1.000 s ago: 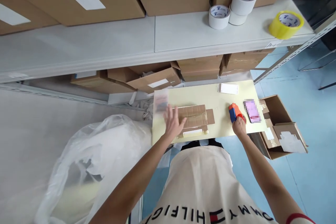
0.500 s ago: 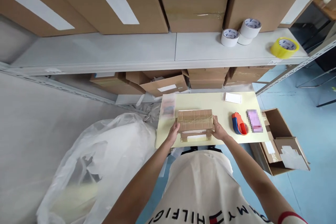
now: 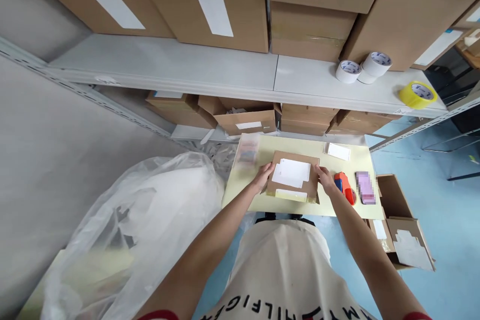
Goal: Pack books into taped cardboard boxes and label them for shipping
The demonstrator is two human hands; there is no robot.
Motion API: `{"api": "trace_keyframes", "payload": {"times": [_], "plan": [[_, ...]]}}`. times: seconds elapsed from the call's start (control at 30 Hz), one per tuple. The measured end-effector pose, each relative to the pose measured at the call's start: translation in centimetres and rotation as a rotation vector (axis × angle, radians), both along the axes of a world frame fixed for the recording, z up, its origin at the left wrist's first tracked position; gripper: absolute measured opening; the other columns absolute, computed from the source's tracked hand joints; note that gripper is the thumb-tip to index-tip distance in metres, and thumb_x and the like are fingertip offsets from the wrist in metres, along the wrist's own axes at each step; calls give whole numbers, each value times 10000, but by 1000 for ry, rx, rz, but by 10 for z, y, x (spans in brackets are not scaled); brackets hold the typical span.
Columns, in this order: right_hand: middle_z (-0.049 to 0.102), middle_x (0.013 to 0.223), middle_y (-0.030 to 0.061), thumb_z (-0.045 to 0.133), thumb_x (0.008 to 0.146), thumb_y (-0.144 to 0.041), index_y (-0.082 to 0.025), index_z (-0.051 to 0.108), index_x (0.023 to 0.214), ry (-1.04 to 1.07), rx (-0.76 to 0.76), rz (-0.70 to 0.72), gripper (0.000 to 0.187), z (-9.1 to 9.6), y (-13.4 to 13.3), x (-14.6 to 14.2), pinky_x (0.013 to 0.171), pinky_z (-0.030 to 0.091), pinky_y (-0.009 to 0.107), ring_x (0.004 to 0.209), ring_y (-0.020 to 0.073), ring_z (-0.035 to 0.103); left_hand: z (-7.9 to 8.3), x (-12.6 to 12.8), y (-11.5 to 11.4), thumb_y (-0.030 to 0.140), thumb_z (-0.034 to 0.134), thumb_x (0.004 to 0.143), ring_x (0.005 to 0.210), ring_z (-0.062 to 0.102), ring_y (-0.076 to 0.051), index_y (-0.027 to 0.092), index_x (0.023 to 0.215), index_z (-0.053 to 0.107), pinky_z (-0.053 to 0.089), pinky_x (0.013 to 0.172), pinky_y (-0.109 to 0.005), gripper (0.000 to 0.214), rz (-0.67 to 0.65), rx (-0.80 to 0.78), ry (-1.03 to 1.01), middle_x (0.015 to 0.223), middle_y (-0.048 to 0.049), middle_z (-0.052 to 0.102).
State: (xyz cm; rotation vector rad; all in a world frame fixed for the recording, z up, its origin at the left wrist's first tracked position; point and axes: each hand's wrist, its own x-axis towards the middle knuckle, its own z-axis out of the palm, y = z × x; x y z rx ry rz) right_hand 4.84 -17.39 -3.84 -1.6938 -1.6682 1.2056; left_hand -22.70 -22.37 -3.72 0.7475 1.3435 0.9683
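Between my two hands is a small brown cardboard box [image 3: 276,159], its face with white labels turned up toward me. My left hand [image 3: 263,176] grips the box's left side, and my right hand [image 3: 324,178] grips its right side near the far corner. Clear tape crosses the near edge, over a second white label. The box is over the pale yellow table [image 3: 243,200]; whether its underside touches the top is hidden. Just right of my right hand lies a red and blue tape dispenser [image 3: 344,187].
A pixelated purple item [image 3: 365,188] and a white card [image 3: 338,151] lie on the table. An open carton [image 3: 390,195] holding boxes stands on the floor at right. Shelves [image 3: 225,72] ahead carry cartons, white tape rolls [image 3: 348,71] and a yellow roll [image 3: 417,95]. Plastic sheeting [image 3: 142,220] bulges at left.
The box has been tipped in my hands: its taped narrow side faced up before, and now the labelled face does. The view has shifted and tilted a little.
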Motion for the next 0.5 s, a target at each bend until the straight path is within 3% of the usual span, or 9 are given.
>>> {"api": "trace_keyframes", "payload": {"times": [0.2, 0.33, 0.43, 0.5], "plan": [[607, 1355, 113, 443, 883, -640, -257, 524, 1372, 65, -229, -54, 626, 0, -17, 9, 949, 532, 418, 1239, 264, 585, -21, -17, -9, 698, 677, 686, 1318, 504, -347, 189, 1368, 514, 463, 992, -402, 867, -67, -27, 197, 1405, -187, 551], [454, 1493, 160, 651, 736, -625, -213, 369, 1481, -112, -98, 14, 897, -6, -50, 29, 1083, 416, 489, 1369, 322, 446, -26, -37, -41, 535, 858, 505, 1413, 370, -385, 203, 1404, 467, 361, 1112, -492, 1035, -237, 51, 498, 1519, -184, 419], [465, 1466, 193, 756, 628, -529, -169, 340, 1483, -258, -47, 89, 1017, -19, -81, 34, 1083, 409, 508, 1368, 358, 438, -30, -34, -64, 372, 856, 533, 1324, 494, -380, 204, 1310, 546, 383, 1098, -500, 853, -261, 60, 668, 1420, -162, 545], [578, 1343, 186, 722, 657, -473, -166, 388, 1440, -310, -51, 78, 905, -27, -96, 31, 1021, 462, 519, 1268, 360, 542, -32, -24, -73, 295, 765, 649, 1194, 614, -333, 212, 1198, 608, 455, 1031, -462, 577, -188, 60, 687, 1259, -129, 670]]}}
